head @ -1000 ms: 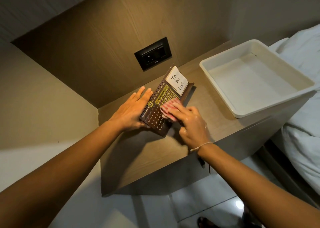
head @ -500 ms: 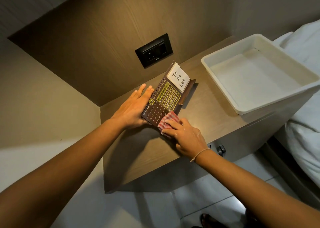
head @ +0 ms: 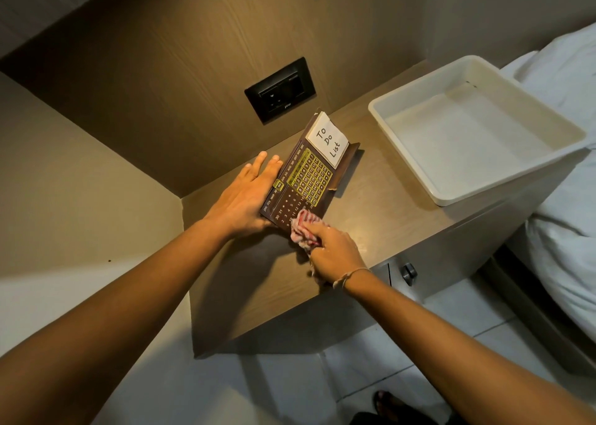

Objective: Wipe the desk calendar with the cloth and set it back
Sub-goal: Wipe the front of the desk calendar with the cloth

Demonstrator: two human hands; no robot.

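Two bare forearms reach in from the near edge over a tiled floor point(head: 371, 357). Right hand point(head: 335, 253), with a thin bracelet point(head: 350, 274) at the wrist, has its grip clenched around a bunched red-and-white cloth point(head: 304, 229); the cloth presses on the near corner of the desk calendar point(head: 306, 179). Left hand point(head: 248, 195) lies flat with fingers extended, grip released, palm against the calendar's left edge. Calendar rests on the wooden surface point(head: 371, 205), brown with gold date grid, a white "To Do List" note point(head: 329, 139) at its far end. White plastic tub point(head: 477, 128) sits to the right, apart from the calendar. Bed point(head: 567, 218) adjoins at far right. Black wall socket point(head: 280, 90) is mounted behind
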